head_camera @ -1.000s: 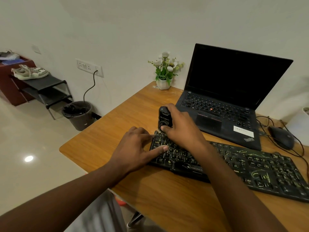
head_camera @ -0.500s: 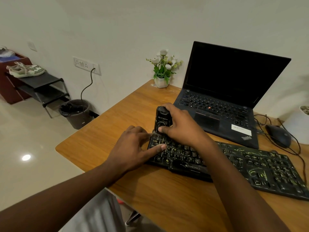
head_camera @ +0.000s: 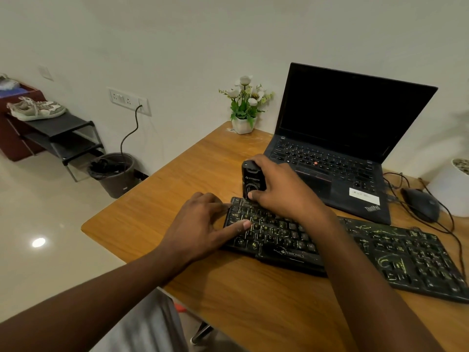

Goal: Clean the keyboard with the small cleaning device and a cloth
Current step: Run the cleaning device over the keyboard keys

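my right grip point(head_camera: 279, 189) pinches the cleaning device point(head_camera: 252, 182) upright at the keyboard point(head_camera: 355, 247) corner; left grip point(head_camera: 200, 227) spread on keys; laptop point(head_camera: 342, 148) just behind.

Our forearms and hands point(head_camera: 284, 189) are bare, with no sleeves, and light grey cloth covers our lap point(head_camera: 142, 326).

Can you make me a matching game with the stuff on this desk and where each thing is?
Things:
1. cleaning device
2. flower pot
3. mouse
4. left hand

Places:
A. at the desk's far corner by the wall
B. right of the laptop, with a cable
C. resting on the keyboard's left end
D. held upright in the right hand

Pairs: 1-D, 2-A, 3-B, 4-C
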Action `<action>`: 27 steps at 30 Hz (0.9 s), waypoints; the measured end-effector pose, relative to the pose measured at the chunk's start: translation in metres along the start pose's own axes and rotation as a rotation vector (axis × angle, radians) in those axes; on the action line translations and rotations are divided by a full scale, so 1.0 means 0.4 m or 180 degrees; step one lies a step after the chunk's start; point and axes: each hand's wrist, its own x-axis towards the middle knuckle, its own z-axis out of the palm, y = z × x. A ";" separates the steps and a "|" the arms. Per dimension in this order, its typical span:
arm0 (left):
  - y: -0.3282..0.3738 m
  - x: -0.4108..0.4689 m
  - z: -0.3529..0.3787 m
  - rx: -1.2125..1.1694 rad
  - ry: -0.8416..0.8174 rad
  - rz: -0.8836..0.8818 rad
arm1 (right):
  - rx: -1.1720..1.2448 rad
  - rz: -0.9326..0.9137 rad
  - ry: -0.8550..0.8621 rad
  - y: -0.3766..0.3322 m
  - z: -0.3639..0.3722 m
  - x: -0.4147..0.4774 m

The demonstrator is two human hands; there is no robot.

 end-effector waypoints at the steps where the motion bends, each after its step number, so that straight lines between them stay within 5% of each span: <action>1: -0.001 0.001 0.001 0.0015 0.0000 -0.0004 | 0.0108 -0.0040 0.0073 -0.007 0.013 0.000; 9: -0.001 0.000 0.002 0.0121 0.0060 0.0012 | 0.0446 0.0028 -0.0302 0.017 -0.020 -0.002; 12: 0.000 -0.001 0.001 0.0179 0.0058 0.0017 | 0.0164 0.0086 -0.0005 0.022 -0.030 -0.005; 17: 0.000 -0.001 0.004 0.0193 0.0045 0.0035 | 0.0835 -0.0071 0.0045 -0.023 0.034 -0.002; 27: 0.006 -0.004 0.001 0.0217 0.0086 0.0055 | 0.0221 -0.0021 0.0187 -0.003 0.005 -0.002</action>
